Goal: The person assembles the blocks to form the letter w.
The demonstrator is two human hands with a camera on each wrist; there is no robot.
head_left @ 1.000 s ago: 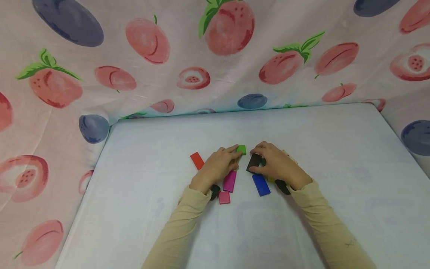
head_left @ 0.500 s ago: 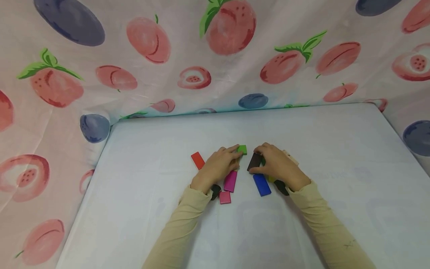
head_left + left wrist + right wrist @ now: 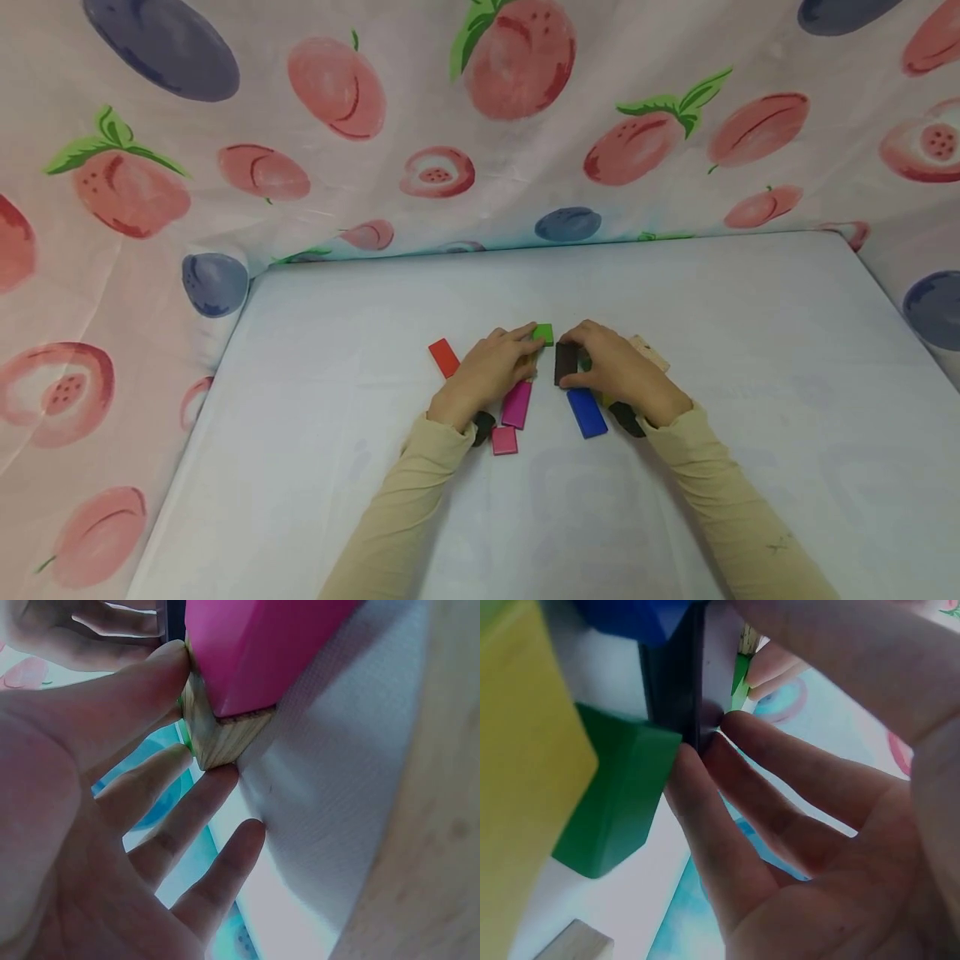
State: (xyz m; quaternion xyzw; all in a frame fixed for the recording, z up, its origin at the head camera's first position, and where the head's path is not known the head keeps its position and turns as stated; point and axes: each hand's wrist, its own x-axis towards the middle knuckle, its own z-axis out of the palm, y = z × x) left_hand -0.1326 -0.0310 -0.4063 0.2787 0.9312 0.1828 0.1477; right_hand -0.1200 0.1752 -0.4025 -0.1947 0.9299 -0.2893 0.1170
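Observation:
In the head view my left hand (image 3: 483, 377) lies over a small row of blocks. Its thumb and fingertips pinch a plain wooden block (image 3: 217, 739), which shows in the left wrist view end to end with a magenta block (image 3: 516, 406). The index finger reaches to a light green block (image 3: 543, 334) at the far end. Across a narrow gap, my right hand (image 3: 621, 367) grips a dark brown block (image 3: 566, 364), thumb at the near end and fingers at the far end. A blue block (image 3: 587, 413) lies just below it, and a green block (image 3: 619, 795) stands beside the fingers.
A red block (image 3: 444, 358) and a pink block (image 3: 505, 440) lie around the left hand. Black pieces (image 3: 483, 428) show partly under the wrists. Near the right hand are a yellow block (image 3: 532, 765) and pale wooden pieces (image 3: 649, 353). A fruit-patterned cloth (image 3: 427, 108) rises behind the white table (image 3: 360, 333).
The dark brown block has turned from slanted to nearly straight, parallel with the gap, in my right hand. My left hand has kept its place over its blocks.

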